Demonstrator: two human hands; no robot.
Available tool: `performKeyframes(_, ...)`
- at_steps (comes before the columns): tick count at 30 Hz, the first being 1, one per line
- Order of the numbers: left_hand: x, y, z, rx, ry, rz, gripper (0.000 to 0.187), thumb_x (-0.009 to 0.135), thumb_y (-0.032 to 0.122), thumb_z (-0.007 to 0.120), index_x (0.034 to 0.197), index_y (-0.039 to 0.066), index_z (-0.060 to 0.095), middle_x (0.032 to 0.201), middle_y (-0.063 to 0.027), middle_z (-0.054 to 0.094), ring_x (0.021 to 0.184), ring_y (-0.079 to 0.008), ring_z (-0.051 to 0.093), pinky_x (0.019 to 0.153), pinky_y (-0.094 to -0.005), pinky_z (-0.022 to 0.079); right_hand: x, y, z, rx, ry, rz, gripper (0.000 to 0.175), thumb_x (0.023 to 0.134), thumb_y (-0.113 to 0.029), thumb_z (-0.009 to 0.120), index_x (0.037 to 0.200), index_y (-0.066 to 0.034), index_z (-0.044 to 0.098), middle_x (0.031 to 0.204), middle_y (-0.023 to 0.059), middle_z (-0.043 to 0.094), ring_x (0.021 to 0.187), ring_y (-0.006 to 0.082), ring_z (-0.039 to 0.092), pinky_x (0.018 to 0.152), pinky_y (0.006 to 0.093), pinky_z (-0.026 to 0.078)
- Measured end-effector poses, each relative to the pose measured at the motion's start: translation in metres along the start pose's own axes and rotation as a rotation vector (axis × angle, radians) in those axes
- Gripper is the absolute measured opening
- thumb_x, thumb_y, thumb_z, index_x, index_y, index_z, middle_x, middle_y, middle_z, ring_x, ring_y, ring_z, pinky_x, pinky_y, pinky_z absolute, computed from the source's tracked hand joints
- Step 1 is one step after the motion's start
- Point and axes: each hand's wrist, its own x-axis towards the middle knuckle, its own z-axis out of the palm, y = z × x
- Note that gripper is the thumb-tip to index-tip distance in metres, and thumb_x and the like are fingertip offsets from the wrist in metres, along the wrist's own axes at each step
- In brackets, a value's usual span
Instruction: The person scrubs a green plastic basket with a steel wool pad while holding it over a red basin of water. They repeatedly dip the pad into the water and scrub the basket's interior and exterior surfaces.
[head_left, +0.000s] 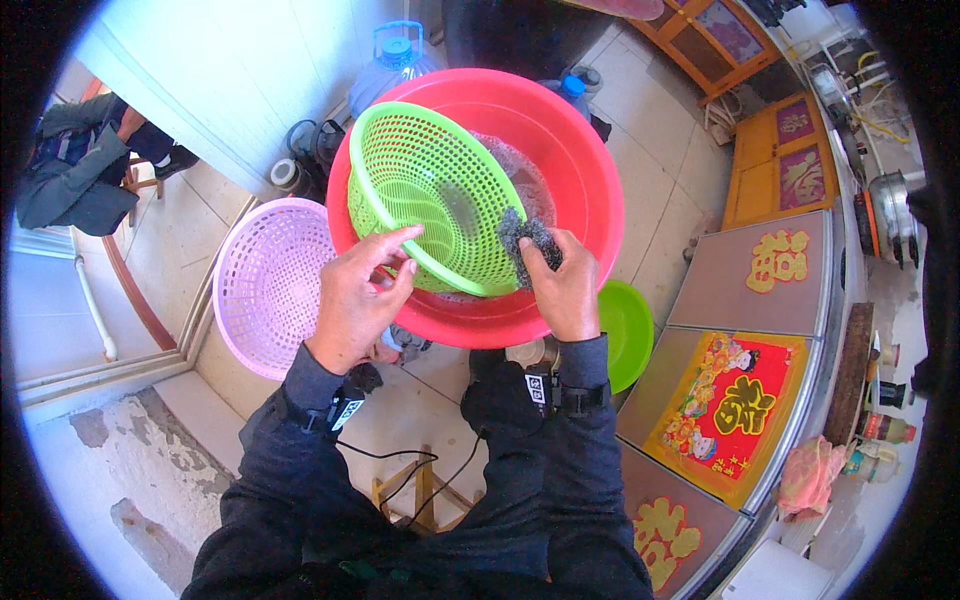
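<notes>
My left hand (362, 296) pinches the near rim of a green plastic colander basket (435, 191), which is tilted over a large red plastic basin (581, 172). In my right hand (564, 281) is a dark grey mesh scouring pad (529, 244), pressed against the basket's right rim. Soapy water (529, 176) shows in the basin behind the basket. A lilac plastic basket (274, 289) stands on the floor to the left, and part of a green plastic bowl (628, 336) shows at the basin's lower right.
Water bottles with blue caps (395, 64) stand behind the basin. Cabinets with decorated doors (750, 277) and a worktop with pots (892, 214) line the right side. A seated person (82, 165) is at the far left, past a door frame. A wooden stool (425, 491) is below me.
</notes>
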Motion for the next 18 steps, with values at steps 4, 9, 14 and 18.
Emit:
performKeyframes(4,-0.002,0.003,0.001,0.053,-0.009,0.037,0.044,0.088,-0.005,0.072,0.129,0.01,0.07,0.093,-0.0084,0.071,0.077,-0.0135,0.07,0.067,-0.0273,0.057,0.0,-0.001,0.002,-0.02,0.024,-0.062,0.026,0.094,-0.017,0.073,0.104,0.0068,0.07,0.088,0.018,0.072,0.079,0.0199,0.068,0.074,0.0359,0.053)
performKeyframes(9,-0.002,0.002,-0.002,0.108,-0.005,0.017,0.041,0.087,-0.002,0.075,0.125,0.011,0.073,0.09,-0.0082,0.07,0.073,-0.0133,0.068,0.066,-0.0272,0.056,-0.001,-0.006,0.004,-0.026,-0.003,-0.022,0.027,0.094,-0.017,0.073,0.105,0.007,0.07,0.09,0.019,0.072,0.081,0.0213,0.069,0.075,0.0362,0.053)
performKeyframes(14,-0.004,0.0,0.001,0.102,0.014,0.006,0.038,0.086,0.0,0.078,0.122,0.011,0.075,0.085,-0.0069,0.068,0.069,-0.0124,0.063,0.063,-0.0265,0.054,-0.001,-0.011,0.003,0.027,-0.008,-0.01,0.028,0.093,-0.017,0.073,0.107,0.0072,0.069,0.094,0.0207,0.072,0.087,0.0276,0.07,0.079,0.039,0.053)
performKeyframes(18,-0.007,-0.001,0.005,0.099,-0.021,0.035,0.036,0.086,0.002,0.079,0.121,0.011,0.073,0.084,-0.0073,0.065,0.069,-0.0157,0.065,0.063,-0.0289,0.054,0.001,-0.014,0.002,0.015,-0.025,0.02,0.029,0.092,-0.016,0.072,0.108,0.0075,0.069,0.101,0.0258,0.07,0.096,0.0422,0.07,0.084,0.0464,0.054)
